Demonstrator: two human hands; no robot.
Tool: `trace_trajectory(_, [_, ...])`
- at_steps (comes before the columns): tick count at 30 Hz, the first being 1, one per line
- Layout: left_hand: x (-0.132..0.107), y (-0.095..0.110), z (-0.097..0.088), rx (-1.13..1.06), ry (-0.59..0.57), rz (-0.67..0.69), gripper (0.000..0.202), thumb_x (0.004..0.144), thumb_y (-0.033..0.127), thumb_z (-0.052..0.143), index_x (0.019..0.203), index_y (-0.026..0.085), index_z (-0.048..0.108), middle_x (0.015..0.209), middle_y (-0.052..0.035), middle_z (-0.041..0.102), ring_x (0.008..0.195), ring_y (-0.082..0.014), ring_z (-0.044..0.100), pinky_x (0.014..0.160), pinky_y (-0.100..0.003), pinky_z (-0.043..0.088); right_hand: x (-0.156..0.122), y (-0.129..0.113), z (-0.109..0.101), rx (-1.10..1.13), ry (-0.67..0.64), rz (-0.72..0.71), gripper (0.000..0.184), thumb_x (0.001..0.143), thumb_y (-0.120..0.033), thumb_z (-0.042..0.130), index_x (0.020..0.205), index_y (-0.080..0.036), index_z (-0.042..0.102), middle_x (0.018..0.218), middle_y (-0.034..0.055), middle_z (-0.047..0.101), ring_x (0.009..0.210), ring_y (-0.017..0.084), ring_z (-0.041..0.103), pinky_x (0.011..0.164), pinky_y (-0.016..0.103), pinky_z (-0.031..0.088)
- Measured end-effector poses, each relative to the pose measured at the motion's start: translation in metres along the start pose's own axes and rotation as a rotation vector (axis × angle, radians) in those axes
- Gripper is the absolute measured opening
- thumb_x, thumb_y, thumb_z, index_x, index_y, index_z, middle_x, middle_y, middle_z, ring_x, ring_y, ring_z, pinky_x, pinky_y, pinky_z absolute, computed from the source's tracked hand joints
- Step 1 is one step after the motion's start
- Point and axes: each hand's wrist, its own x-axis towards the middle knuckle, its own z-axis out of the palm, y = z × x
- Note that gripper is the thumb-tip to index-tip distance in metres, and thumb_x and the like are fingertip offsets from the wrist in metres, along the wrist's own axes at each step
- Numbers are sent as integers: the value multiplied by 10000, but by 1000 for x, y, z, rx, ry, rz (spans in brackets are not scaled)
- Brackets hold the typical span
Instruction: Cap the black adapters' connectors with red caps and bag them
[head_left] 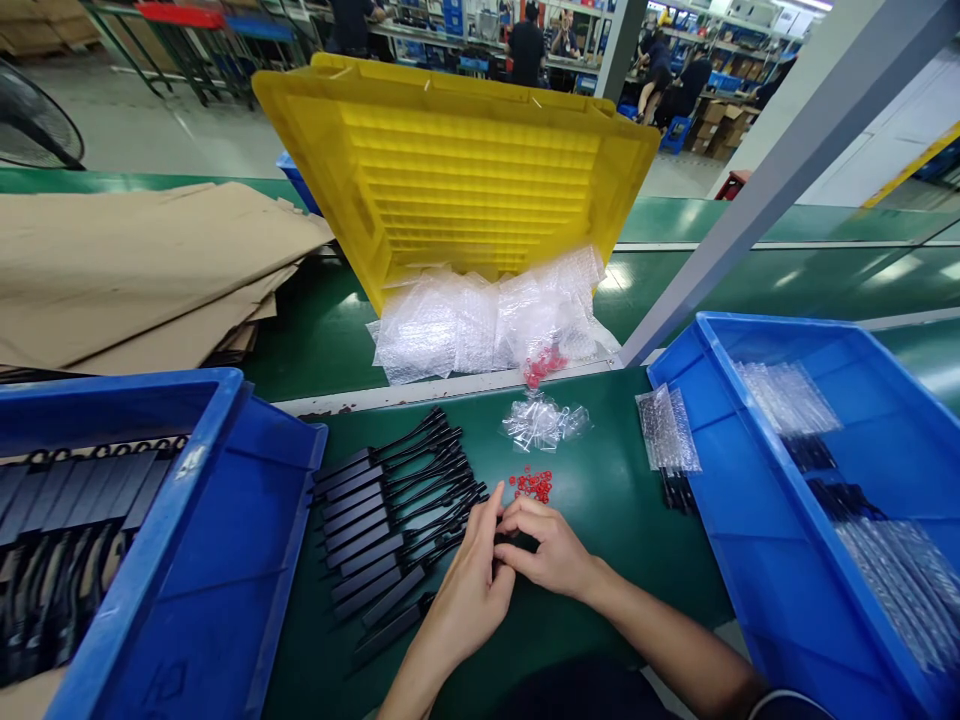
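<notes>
My left hand (469, 590) and my right hand (551, 550) meet over the green table, fingers pinched together on the thin end of a black flat part that is mostly hidden between them. Just left of them lies a fanned row of black parts (394, 520) with thin tails. A small heap of red rings (532, 485) sits right above my fingers. Behind it lie small clear bags (541, 422).
A blue bin (225, 560) at the left holds more black parts. Another blue bin (757, 540) at the right holds bagged parts, with a bagged one (667, 430) beside it. A tilted yellow crate (457, 170), bubble wrap (487, 320) and cardboard (135, 270) lie behind. People work far off.
</notes>
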Motion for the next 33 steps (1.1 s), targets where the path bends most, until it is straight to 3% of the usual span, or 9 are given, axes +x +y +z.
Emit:
trace_trajectory(5, [-2, -2, 8, 94, -11, 33, 724, 883, 105, 332, 1510, 300, 29, 1352, -121, 397, 1233, -212, 500, 1021, -397, 433, -2, 0, 3, -57, -40, 14, 58, 842, -184, 579, 828, -180, 635, 843, 40, 609, 785, 168, 593, 716, 283, 477])
trace_trajectory(11, [-2, -6, 18, 155, 18, 100, 724, 880, 64, 289, 1510, 314, 36, 1331, -112, 436, 1227, -212, 513, 992, -396, 466, -2, 5, 3, -118, -50, 23, 104, 828, -175, 579, 730, -183, 612, 757, 29, 582, 700, 162, 564, 661, 276, 484])
trace_trajectory(15, [4, -8, 9, 148, 57, 120, 562, 920, 211, 362, 1471, 232, 252, 1376, -131, 478, 1251, -238, 503, 1000, -413, 468, 2, 4, -2, -75, 11, 77, 130, 835, -182, 583, 930, -193, 671, 862, 36, 625, 778, 159, 605, 717, 277, 505])
trace_trajectory(18, [9, -7, -6, 93, 44, 11, 402, 918, 348, 430, 1278, 194, 521, 1150, -113, 653, 986, -234, 655, 809, -365, 561, 4, 1, -8, -16, 81, 88, 201, 854, -201, 578, 1030, -192, 676, 925, 53, 623, 829, 162, 614, 754, 285, 513])
trace_trajectory(20, [10, -5, -14, 39, 49, -30, 341, 910, 388, 458, 1146, 196, 612, 1044, -90, 691, 882, -220, 674, 728, -334, 569, 5, 0, -12, -5, 146, 73, 202, 893, -208, 539, 1040, -195, 677, 934, 61, 616, 859, 165, 613, 788, 296, 509])
trace_trajectory(23, [11, -1, -19, -41, 56, -40, 326, 898, 414, 491, 1097, 206, 645, 1038, -75, 686, 809, -196, 670, 663, -298, 564, 6, -1, -15, 2, 196, 59, 215, 932, -197, 487, 1013, -207, 686, 907, 60, 613, 863, 164, 611, 797, 302, 502])
trace_trajectory(33, [10, 4, -19, -108, 22, -37, 322, 901, 426, 497, 1071, 211, 666, 978, -65, 631, 640, -126, 544, 501, -226, 457, 6, -2, -14, 26, 179, 35, 200, 915, -183, 496, 927, -216, 693, 881, 52, 616, 840, 162, 613, 777, 303, 511])
